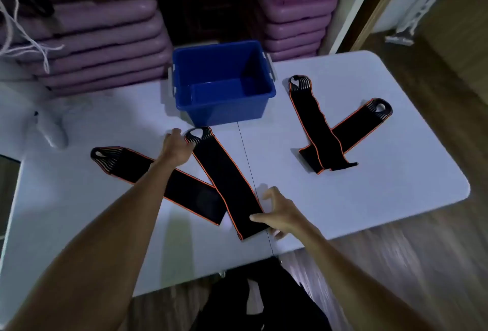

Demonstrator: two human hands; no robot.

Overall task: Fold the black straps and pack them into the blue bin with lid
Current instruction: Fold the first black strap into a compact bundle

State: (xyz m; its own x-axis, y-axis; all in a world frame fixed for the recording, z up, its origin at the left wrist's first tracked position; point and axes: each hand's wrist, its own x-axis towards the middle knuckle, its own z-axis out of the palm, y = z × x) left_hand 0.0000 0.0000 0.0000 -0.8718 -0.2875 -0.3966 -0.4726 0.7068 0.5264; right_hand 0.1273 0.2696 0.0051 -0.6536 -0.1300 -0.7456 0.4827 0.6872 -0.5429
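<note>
Several black straps with orange edges lie on the white table. The middle strap runs from its loop end near the bin down to the front edge. My left hand grips that loop end. My right hand pinches the strap's near flat end. A second strap lies crossed underneath it on the left. Two more straps lie crossed on the right. The blue bin stands open and empty at the back; I see no lid.
Stacks of purple mats fill the shelf behind the table. A white object lies at the table's left. White cords hang at the upper left. Wooden floor borders the table's right and front.
</note>
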